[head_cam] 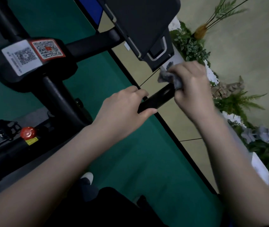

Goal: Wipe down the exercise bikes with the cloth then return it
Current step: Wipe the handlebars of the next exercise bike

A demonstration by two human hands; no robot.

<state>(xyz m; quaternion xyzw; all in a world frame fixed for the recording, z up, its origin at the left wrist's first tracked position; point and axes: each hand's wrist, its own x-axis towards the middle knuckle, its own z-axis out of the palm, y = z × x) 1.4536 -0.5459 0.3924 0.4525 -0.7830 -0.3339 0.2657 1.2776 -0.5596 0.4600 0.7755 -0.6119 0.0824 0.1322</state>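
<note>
A black exercise bike (37,74) fills the left and middle of the view, with QR-code stickers on its central hub. One black handlebar grip (156,99) sticks out toward the right. My left hand (124,108) grips the near part of that handlebar. My right hand (191,84) holds a grey cloth (168,77) bunched around the handlebar's far end. The bike's dark screen (140,27) hangs just above the cloth.
A red knob (27,132) with a yellow label sits on the frame at lower left, next to a pedal (7,128). Green mat (130,153) lies underfoot. Planters with green plants (191,45) line the beige floor at right. My shoe (88,176) shows below.
</note>
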